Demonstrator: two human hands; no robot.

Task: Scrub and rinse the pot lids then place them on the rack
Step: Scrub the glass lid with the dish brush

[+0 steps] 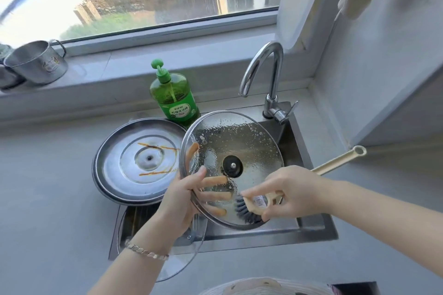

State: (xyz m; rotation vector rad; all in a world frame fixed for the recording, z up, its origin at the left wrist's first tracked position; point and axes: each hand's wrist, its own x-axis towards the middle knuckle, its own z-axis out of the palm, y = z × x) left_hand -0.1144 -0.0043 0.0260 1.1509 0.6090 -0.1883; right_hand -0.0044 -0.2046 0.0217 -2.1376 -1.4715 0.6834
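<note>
**Glass lid held over sink, brush on its near edge**

Glass lid (251,141) is tilted over the sink (311,225), wet and beaded with droplets, black knob at centre. Left hand (182,199) has it by the left rim: grip pinching, thumb on the facing side, fingers showing through the glass behind. Right hand (294,194) grip is curled round the neck of the brush (244,208). Dark bristles touch the lid's near edge; the cream handle sticks out far-right past the hand.

Steel lid (134,165) lies flat on the bench (48,187), just left of the sink, with brown streaks on it. The held lid's rim overlaps it in view. Second glass lid (182,258) sits at the sink's near-left corner, partly under the left forearm.

Green soap bottle (173,100) stands just beyond both lids. Faucet (268,72) is at the sink's far side. Steel mug (36,64) sits on the windowsill, far left. Bracelet (146,251) on the left wrist.
</note>
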